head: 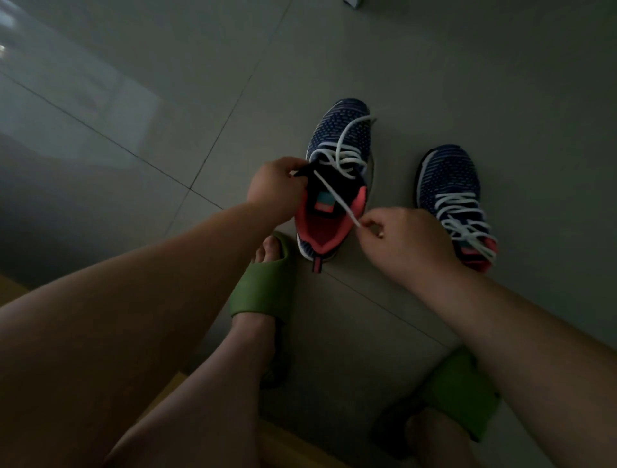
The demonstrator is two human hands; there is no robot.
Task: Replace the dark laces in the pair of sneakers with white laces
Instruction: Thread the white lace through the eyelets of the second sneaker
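Note:
Two navy knit sneakers with pink lining stand on the grey tiled floor. The left sneaker [337,187] carries a white lace [347,157] threaded loosely through its eyelets. My left hand [277,187] grips that shoe's upper left edge by the tongue. My right hand [400,240] pinches the free end of the white lace, which runs taut across the tongue down to my fingers. The right sneaker [450,200] sits apart to the right with its white lace [464,213] fully threaded; my right wrist covers part of its heel.
My feet wear green slides: one [263,287] just below the left sneaker's heel, the other [457,391] at lower right. A wooden edge [290,444] shows at the bottom. A small pale object [354,3] lies at the top edge.

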